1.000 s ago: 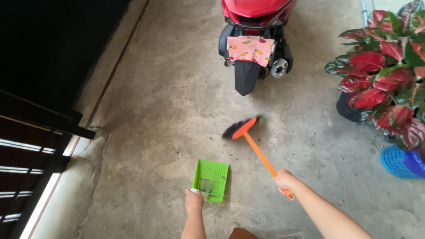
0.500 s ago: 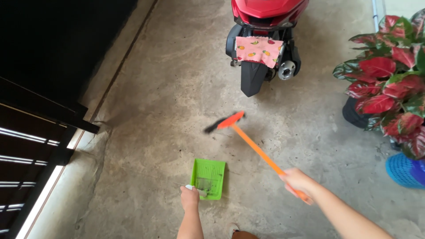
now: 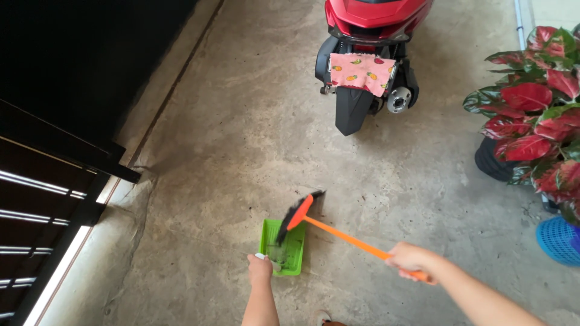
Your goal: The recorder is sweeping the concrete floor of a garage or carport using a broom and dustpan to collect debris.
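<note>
Holding an orange broom, the right hand puts its bristles at a green dustpan. The left hand grips the dustpan's handle on the floor.

Under my left hand I see a bright green dustpan, and my right hand grips an orange-handled broom with black bristles. Beyond them stands a red scooter draped with a pink fruit-print cloth. Right of my right hand are red-and-green leaves and a blue basket.

glossy plastic dustpan, rough matt concrete floor.
</note>
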